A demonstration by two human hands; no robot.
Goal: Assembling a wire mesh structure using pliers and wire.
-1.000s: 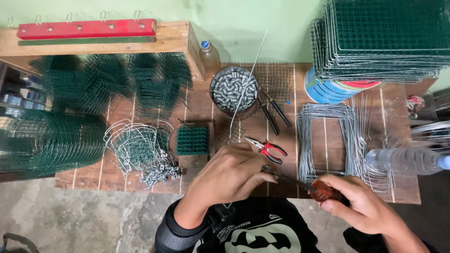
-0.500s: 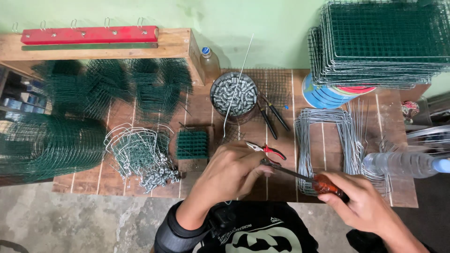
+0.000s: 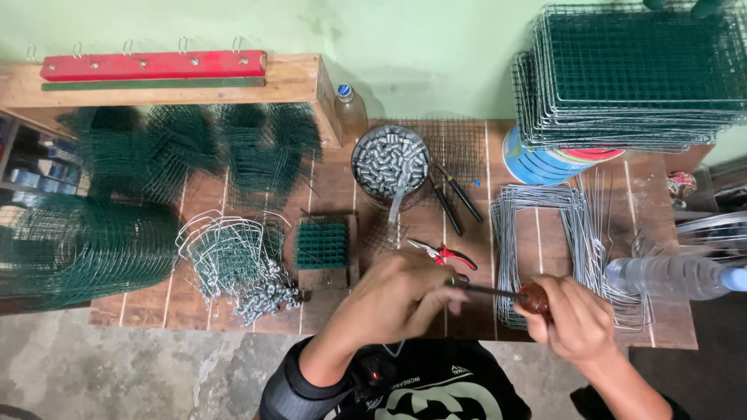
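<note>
Workbench (image 3: 233,307), wooden slats, carrying all stock. Stack of green wire-mesh panels (image 3: 638,70), far right corner, resting on a blue drum (image 3: 537,163). Loose rolls of green mesh (image 3: 85,249), left side, partly overhanging the edge. Bundle of bent wire frames (image 3: 545,233), right of centre. Clear plastic bottle (image 3: 673,278), lying on its side just beside the frames. Round tin of small metal clips (image 3: 389,166), centre rear, with black-handled pliers (image 3: 455,201) beside it. Heap of hooked wire pieces (image 3: 233,264), left of centre, beside a small green mesh block (image 3: 321,245). Red-handled pliers (image 3: 445,253), just beyond the hands. Right hand (image 3: 580,319), closed around the brown handle of a screwdriver-like tool (image 3: 506,294), held level over the near bench edge. Left hand (image 3: 401,295), fingers pressed together at the tool's tip; whether they pinch a small part there cannot be told. Hazard, as judged: the tip could slip into the left fingers if pushed hard, and any tiny piece held there could drop off the bench edge.
</note>
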